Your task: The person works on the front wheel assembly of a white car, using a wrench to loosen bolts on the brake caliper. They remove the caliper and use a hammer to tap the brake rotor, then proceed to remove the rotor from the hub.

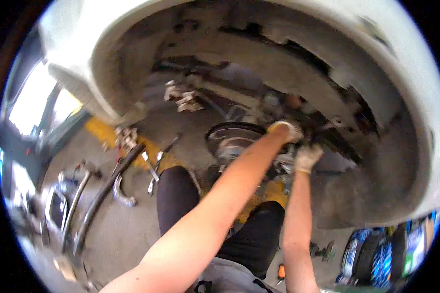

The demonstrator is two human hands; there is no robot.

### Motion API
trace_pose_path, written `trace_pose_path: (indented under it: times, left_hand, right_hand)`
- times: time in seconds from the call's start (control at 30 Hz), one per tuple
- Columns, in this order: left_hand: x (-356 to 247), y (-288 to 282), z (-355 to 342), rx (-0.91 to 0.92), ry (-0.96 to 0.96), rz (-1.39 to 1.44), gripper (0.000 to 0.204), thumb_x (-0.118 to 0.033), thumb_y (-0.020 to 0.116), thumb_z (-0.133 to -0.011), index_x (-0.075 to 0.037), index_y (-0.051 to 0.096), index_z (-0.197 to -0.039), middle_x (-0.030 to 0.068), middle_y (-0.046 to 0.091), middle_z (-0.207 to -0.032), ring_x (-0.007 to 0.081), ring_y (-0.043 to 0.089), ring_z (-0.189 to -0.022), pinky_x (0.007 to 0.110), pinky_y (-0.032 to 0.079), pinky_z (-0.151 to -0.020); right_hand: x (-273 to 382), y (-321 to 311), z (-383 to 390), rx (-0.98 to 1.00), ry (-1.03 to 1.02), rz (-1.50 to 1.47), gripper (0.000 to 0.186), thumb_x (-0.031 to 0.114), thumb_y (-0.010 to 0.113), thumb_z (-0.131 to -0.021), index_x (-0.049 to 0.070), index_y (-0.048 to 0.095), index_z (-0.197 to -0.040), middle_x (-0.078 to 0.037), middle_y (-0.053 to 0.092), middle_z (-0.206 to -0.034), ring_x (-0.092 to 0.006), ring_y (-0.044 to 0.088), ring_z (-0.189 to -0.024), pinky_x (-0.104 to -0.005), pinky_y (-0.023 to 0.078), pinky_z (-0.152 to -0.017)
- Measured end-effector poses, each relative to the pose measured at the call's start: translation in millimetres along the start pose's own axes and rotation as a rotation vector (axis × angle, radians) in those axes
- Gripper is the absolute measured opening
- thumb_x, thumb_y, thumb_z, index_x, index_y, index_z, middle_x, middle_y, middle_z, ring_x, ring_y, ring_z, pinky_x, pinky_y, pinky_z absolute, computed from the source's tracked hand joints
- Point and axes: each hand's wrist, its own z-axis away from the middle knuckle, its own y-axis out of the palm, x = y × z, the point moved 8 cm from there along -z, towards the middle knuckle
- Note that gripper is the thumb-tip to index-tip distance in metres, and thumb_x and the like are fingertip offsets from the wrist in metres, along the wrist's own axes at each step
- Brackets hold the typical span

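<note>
Both my hands wear pale work gloves and reach into the open wheel well of a white vehicle. My left hand (pixel 291 131) is among dark suspension parts just behind the brake disc (pixel 235 139); its fingers are hidden and blurred. Slightly nearer and to the right, my right hand (pixel 308 157) is closed at the metal parts (pixel 284 162) beside the disc. What it grips, if anything, cannot be made out. The disc, round and grey with a dark rim, lies left of my left forearm.
The wheel arch liner (pixel 391 161) curves over and around my hands. Wrenches (pixel 151 168), a long dark bar (pixel 105 198), a curved metal piece (pixel 122 193) and crumpled rags (pixel 127 138) lie on the floor at left. Blue packages (pixel 382 261) stand at lower right, an orange-handled tool (pixel 281 272) nearer.
</note>
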Motion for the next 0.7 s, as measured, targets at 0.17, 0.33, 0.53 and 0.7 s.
trace_pose_path:
  times: [0.17,0.33,0.53,0.7]
  left_hand:
    - [-8,-15,6,0.175,0.403,-0.712,0.016,-0.003,0.049,-0.073,0.000,0.060,-0.085,0.0159,0.060,-0.090,0.0298,0.056,-0.078,0.039,0.045,-0.067]
    - [-16,9,-9,0.173,0.470,-0.749,0.023,-0.006,0.049,-0.074,0.000,0.063,-0.091,0.0175,0.061,-0.098,0.0306,0.059,-0.090,0.038,0.047,-0.076]
    - [9,-4,-4,0.174,0.308,-0.724,0.020,-0.004,0.049,-0.071,-0.001,0.063,-0.084,0.0179,0.060,-0.096,0.0329,0.058,-0.089,0.040,0.046,-0.073]
    - [-13,6,-4,0.207,0.352,-0.735,0.018,-0.005,0.049,-0.072,-0.003,0.060,-0.085,0.0175,0.059,-0.098,0.0326,0.057,-0.088,0.039,0.045,-0.072]
  right_hand:
    - [-20,49,25,-0.268,0.969,-1.418,0.035,0.018,0.043,-0.087,0.003,0.046,-0.118,-0.012,0.052,-0.111,-0.0243,0.051,-0.095,-0.0340,0.042,-0.083]
    - [-85,81,61,-0.381,0.992,-1.563,0.027,0.018,0.050,-0.085,-0.002,0.055,-0.102,-0.010,0.056,-0.101,-0.0208,0.053,-0.083,-0.0326,0.043,-0.077]
    - [11,35,2,0.243,0.507,-0.169,0.030,0.023,0.047,-0.085,0.001,0.054,-0.104,-0.008,0.057,-0.107,-0.0263,0.054,-0.091,-0.0387,0.041,-0.083]
    - [-77,101,80,-0.421,1.167,-1.764,0.027,0.023,0.048,-0.086,0.002,0.056,-0.101,-0.008,0.056,-0.103,-0.0234,0.052,-0.086,-0.0363,0.043,-0.075]
